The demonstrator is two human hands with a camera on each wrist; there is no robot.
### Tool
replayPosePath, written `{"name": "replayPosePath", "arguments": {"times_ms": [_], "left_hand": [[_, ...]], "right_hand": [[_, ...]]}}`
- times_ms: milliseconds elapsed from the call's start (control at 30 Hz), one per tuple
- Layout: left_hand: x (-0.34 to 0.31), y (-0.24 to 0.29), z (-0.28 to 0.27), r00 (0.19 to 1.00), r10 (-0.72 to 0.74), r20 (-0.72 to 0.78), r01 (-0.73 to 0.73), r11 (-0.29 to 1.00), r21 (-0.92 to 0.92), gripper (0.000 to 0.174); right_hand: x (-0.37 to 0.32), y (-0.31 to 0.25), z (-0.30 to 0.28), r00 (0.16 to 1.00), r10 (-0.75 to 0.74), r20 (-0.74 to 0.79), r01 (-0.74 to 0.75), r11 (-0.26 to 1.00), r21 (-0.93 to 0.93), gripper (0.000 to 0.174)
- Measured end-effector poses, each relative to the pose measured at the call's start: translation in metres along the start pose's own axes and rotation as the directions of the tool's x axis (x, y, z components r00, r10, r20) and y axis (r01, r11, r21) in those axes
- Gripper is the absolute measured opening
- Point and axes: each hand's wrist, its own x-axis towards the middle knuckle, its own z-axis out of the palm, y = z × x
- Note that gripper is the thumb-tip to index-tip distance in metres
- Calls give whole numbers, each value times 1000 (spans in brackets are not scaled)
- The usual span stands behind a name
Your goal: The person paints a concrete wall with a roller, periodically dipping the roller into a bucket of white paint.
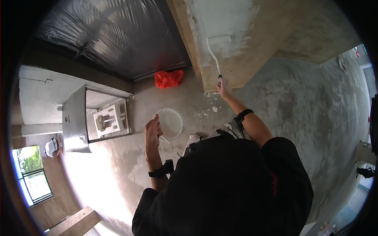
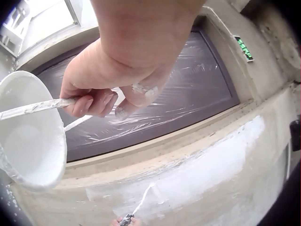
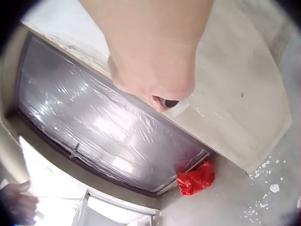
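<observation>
A paint roller (image 1: 214, 55) with a bent, white-smeared frame is held by its handle in my right hand (image 1: 223, 89). Its roller head overlaps the white-painted patch (image 1: 220, 17) of the wall in the head view. My left hand (image 1: 153, 133) hooks its fingers round the paint-coated bail of a white bucket (image 2: 35, 113), which hangs below the hand. White paint marks the thumb and palm of that hand in the left wrist view. From the right wrist, the fingers (image 3: 158, 103) show round the dark handle end, while the roller head is hidden.
Plastic film covers the dark-framed opening (image 1: 110, 35) beside the wall. At its foot lies a red plastic bag (image 1: 168, 79). White splashes (image 1: 214, 109) dot the concrete floor. An open metal box door (image 1: 76, 122) stands left of the bucket.
</observation>
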Motion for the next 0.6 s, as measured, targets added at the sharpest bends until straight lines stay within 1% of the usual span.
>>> {"name": "replayPosePath", "arguments": {"times_ms": [67, 100, 167, 200, 267, 300, 367, 400, 467, 533, 600], "left_hand": [[-2, 2, 1, 1000, -1, -4, 1, 1000, 0, 38], [-2, 2, 1, 1000, -2, -7, 2, 1000, -1, 38], [-1, 1, -1, 1000, 15, -15, -15, 1000, -6, 38], [-2, 2, -1, 1000, 14, -15, -14, 1000, -6, 38], [-3, 8, -2, 998, 19, -63, -17, 1000, 26, 38], [-4, 9, -4, 998, 19, -61, -17, 1000, 26, 38], [-3, 9, -5, 998, 40, -56, -38, 999, 37, 39], [-4, 8, -5, 998, 41, -56, -39, 999, 34, 39], [-6, 8, -4, 999, 29, -36, -27, 998, 53, 38], [-5, 10, -8, 998, 39, -44, -37, 997, 62, 39], [-6, 11, -8, 998, 53, -36, -51, 996, 71, 39]], "right_hand": [[6, 18, -9, 1000, -13, 11, 14, 995, -102, 31], [5, 16, -7, 1000, -11, 13, 12, 995, -103, 31], [-2, 3, 6, 1000, 23, -17, -24, 999, -47, 30], [-3, -5, 12, 1000, 23, -18, -24, 999, -47, 30], [-2, -24, 28, 998, 53, 38, -56, 996, 65, 31], [-5, -35, 37, 998, 53, 37, -55, 996, 66, 31], [-8, -62, 53, 997, -54, 62, 49, 996, 77, 31], [-5, -75, 57, 996, -55, 63, 50, 996, 74, 31], [5, -104, 67, 978, -195, 79, 193, 980, 40, 32], [3, -149, 84, 970, -227, 86, 223, 973, 53, 32], [1, -177, 92, 959, -269, 83, 265, 962, 60, 33]]}}
